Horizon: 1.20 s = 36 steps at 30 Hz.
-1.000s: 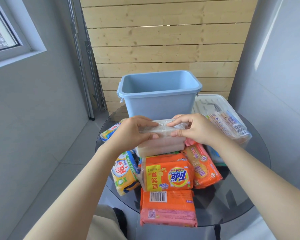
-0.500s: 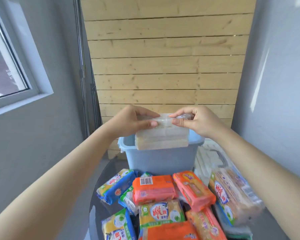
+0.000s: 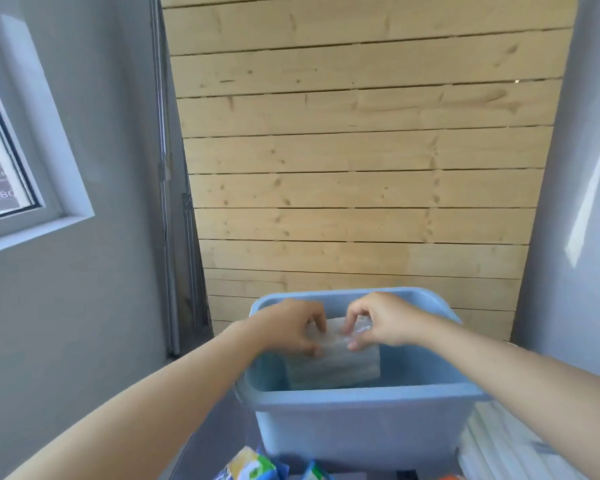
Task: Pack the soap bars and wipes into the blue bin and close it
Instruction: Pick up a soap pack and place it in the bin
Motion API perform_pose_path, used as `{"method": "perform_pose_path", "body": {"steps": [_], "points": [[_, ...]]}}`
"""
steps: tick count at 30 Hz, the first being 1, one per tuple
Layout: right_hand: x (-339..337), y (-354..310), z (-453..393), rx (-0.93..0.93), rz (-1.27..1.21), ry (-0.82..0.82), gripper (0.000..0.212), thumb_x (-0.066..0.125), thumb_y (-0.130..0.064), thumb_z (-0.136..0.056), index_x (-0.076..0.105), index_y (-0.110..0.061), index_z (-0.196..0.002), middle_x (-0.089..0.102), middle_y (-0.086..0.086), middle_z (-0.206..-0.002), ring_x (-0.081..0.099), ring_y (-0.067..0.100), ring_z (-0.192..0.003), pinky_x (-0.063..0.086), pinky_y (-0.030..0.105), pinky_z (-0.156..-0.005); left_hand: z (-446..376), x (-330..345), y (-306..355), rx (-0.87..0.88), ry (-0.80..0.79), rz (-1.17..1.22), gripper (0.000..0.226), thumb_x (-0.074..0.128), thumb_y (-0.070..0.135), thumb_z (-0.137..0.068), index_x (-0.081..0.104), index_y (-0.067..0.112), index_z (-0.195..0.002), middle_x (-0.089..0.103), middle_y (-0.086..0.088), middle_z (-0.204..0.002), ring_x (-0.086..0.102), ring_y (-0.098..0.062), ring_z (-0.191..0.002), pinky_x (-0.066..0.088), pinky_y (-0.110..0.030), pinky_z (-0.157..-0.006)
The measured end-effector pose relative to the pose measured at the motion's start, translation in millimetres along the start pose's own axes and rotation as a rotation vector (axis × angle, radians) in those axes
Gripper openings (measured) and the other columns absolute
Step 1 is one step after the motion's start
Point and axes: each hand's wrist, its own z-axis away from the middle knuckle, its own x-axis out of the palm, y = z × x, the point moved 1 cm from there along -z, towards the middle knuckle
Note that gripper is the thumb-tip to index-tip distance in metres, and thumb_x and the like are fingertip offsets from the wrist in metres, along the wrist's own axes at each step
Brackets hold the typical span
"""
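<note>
Soap point(image 3: 333, 365), a clear-wrapped pack of pale bars, hung inside the blue bin point(image 3: 361, 431), below the rim and near the middle. Whether it touched the bottom could not be told. Both hands reached over the near wall and pinched the pack's top edge: the left hand point(image 3: 291, 327) with its fingers point(image 3: 317, 351) clenched on the left part of the wrap, the right hand point(image 3: 381, 323) with its fingers point(image 3: 354, 346) grasping the crinkled film just beside them. Neither had let go.

Judging by this, the packing was only beginning. Nothing else showed in the bin, though its floor was mostly hidden by the near wall. A few coloured packs point(image 3: 253, 467) peeked in at the bottom edge, on the desk in front of the bin, not yet packed. A white lid point(image 3: 499, 452) appeared to lie to the right of the bin, so closing was also left to do. Wipes could not be picked out.
</note>
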Motion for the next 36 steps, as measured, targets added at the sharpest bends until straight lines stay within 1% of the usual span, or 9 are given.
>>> {"method": "perform_pose_path", "body": {"steps": [3,6,8,12,16,22,26,31,36], "points": [[17,7,-7,0.008,0.042,0.009,0.018,0.079,-0.033,-0.067,0.067,-0.031,-0.081,0.065,-0.009,-0.108,0.054,0.013,-0.107,0.045,0.031,-0.092,-8,10,-4,-0.001,-0.048,-0.104,0.039,0.072,0.034,-0.074,0.053,0.024,-0.106,0.052,0.004,-0.090,0.048,-0.017,-0.083,0.040,-0.030,-0.068],[27,7,-9,0.011,0.063,0.043,0.017,0.078,-0.029,-0.069,0.070,-0.028,-0.084,0.065,-0.004,-0.101,0.054,0.016,-0.099,0.045,0.027,-0.079,-11,14,-6,-0.034,-0.053,-0.136,0.040,0.074,0.033,-0.072,0.053,0.023,-0.104,0.050,0.005,-0.087,0.052,-0.020,-0.087,0.040,-0.031,-0.066],[30,6,-10,0.010,0.099,0.031,0.018,0.076,-0.027,-0.072,0.073,-0.026,-0.090,0.058,-0.007,-0.091,0.049,0.013,-0.092,0.039,0.023,-0.069,-12,18,-5,-0.049,-0.061,-0.168,0.041,0.074,0.032,-0.072,0.055,0.022,-0.106,0.054,0.002,-0.094,0.054,-0.021,-0.096,0.040,-0.031,-0.068],[29,10,-13,0.041,0.115,-0.001,0.023,0.072,-0.022,-0.078,0.073,-0.025,-0.101,0.050,-0.006,-0.096,0.046,0.011,-0.093,0.035,0.021,-0.075,-15,21,-4,-0.075,-0.056,-0.315,0.042,0.074,0.034,-0.074,0.057,0.021,-0.110,0.055,-0.001,-0.116,0.054,-0.022,-0.105,0.037,-0.030,-0.070],[32,15,-15,0.100,0.040,-0.054,0.028,0.068,-0.021,-0.082,0.070,-0.029,-0.108,0.062,-0.006,-0.106,0.053,0.014,-0.097,0.038,0.020,-0.078,-19,20,-4,-0.073,-0.049,-0.436,0.041,0.074,0.039,-0.072,0.060,0.021,-0.107,0.053,-0.001,-0.118,0.049,-0.020,-0.111,0.037,-0.030,-0.070],[26,16,-14,0.116,0.015,-0.102,0.025,0.059,-0.023,-0.088,0.070,-0.035,-0.107,0.048,-0.020,-0.064,0.043,0.005,-0.061,0.032,0.012,-0.054,-16,17,-7,-0.131,-0.090,-0.233,0.037,0.073,0.037,-0.074,0.062,0.017,-0.103,0.065,0.000,-0.110,0.059,-0.020,-0.099,0.043,-0.030,-0.071],[21,7,-10,0.141,0.003,-0.113,0.026,0.056,-0.025,-0.090,0.068,-0.035,-0.110,0.060,-0.014,-0.094,0.050,0.000,-0.074,0.037,0.014,-0.069,-11,12,-2,-0.148,-0.122,-0.214,0.032,0.060,0.040,-0.086,0.064,0.015,-0.107,0.066,-0.002,-0.113,0.058,-0.021,-0.106,0.046,-0.032,-0.084],[4,-6,11,0.171,-0.069,-0.075,0.027,0.057,-0.023,-0.090,0.067,-0.033,-0.112,0.062,-0.012,-0.103,0.054,0.002,-0.088,0.038,0.016,-0.078,4,3,12,-0.187,-0.137,-0.217,0.035,0.041,0.033,-0.097,0.061,0.015,-0.119,0.062,-0.004,-0.121,0.055,-0.024,-0.113,0.041,-0.031,-0.088],[-4,-29,48,0.134,-0.138,0.084,0.026,0.056,-0.018,-0.090,0.067,-0.023,-0.113,0.067,-0.005,-0.117,0.056,0.007,-0.104,0.036,0.017,-0.086,39,-14,31,-0.155,0.084,-0.064,0.032,0.040,0.032,-0.095,0.060,0.020,-0.117,0.054,-0.003,-0.125,0.056,-0.025,-0.108,0.046,-0.038,-0.092]]}}
